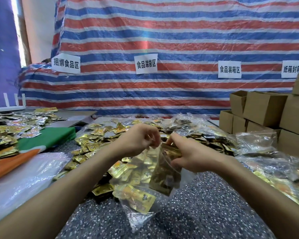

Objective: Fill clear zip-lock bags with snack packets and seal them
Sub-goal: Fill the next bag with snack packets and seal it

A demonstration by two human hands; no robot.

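While the left hand (140, 139) pinches the top edge of the clear zip-lock bag (145, 178) with curled fingers, the right hand (190, 152) grips gold snack packets (172, 150) at its mouth. The bag hangs between both hands above the speckled worktop (205, 204).

Dark speckled table (205, 204), loose gold snack packets (97, 140) heaped mid-table and far left, filled clear zip-lock bags (266, 169) at right, brown cardboard boxes (264, 109) stacked behind them, stack of empty clear bags (24, 178) at left, green sheet (47, 137), orange sheet (12, 161), white router (7, 106) at far-left corner
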